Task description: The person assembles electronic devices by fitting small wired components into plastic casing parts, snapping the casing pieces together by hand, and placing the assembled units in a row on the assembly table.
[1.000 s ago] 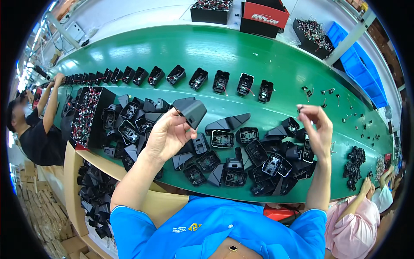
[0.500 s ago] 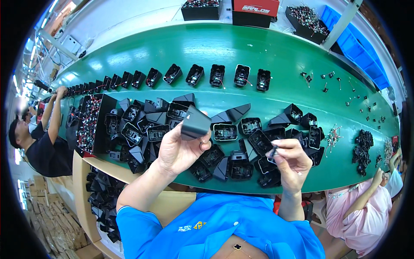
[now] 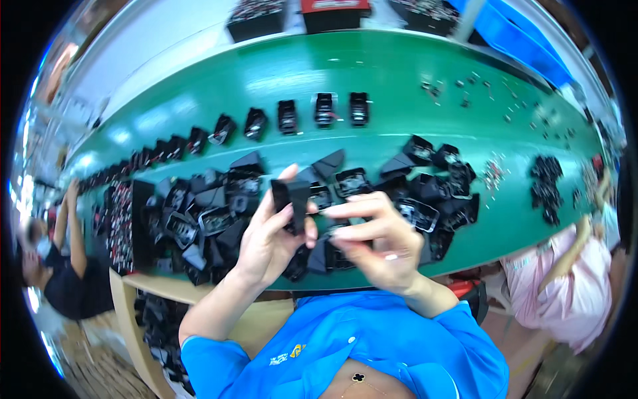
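Far left of the frame, a co-worker in a dark shirt (image 3: 76,286) had both arms out toward the green table (image 3: 425,60), and just right of them stood a box of small parts (image 3: 121,226). Then, left of centre, the left hand (image 3: 266,246), grasping a black case (image 3: 298,199) up over the table! Close by at centre, the right hand (image 3: 385,251), fingers bent toward that case, blur hiding whether they pinched anything. Off at right lay a clump of black pieces (image 3: 546,183); lower right, a co-worker in pink (image 3: 565,292).

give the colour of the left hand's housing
The housing is black; the head view shows it.
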{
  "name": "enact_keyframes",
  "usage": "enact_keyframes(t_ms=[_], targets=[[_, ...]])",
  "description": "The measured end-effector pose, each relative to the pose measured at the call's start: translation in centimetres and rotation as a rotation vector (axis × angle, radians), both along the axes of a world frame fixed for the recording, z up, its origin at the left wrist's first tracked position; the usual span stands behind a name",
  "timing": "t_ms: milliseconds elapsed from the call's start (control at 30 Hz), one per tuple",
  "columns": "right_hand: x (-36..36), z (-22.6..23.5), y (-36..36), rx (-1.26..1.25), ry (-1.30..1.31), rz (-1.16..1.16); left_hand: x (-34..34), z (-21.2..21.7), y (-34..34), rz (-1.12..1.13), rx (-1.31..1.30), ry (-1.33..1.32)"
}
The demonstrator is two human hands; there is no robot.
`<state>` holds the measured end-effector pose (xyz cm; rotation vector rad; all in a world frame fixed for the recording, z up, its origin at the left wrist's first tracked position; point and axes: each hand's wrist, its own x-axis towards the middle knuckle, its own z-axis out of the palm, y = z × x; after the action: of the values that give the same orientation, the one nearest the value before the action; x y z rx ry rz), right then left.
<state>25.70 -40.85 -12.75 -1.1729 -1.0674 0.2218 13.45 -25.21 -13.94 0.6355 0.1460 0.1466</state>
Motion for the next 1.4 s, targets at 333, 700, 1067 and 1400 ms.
enact_keyframes(t_ms=[333,700,1067,1400], targets=[[-1.5,-1.8,1.3,-0.195,-0.459,-0.427,1.1,1.9,-2.9,0.116,0.028,0.116],[-1.0,-1.5,0.9,-0.29,-0.401,-0.353,0.3,0.9,-1.6,0.077,0.442,0.151],[-2.0,-3.0,0.5,-0.299,-0.283,-0.419,0.0,0.4,-2.1,0.107,0.576,0.097],[-0.9,-2.9,0.1,-0.227,-0.431,-0.486,-0.2,1.6,-2.5,0.187,0.877,-0.056]])
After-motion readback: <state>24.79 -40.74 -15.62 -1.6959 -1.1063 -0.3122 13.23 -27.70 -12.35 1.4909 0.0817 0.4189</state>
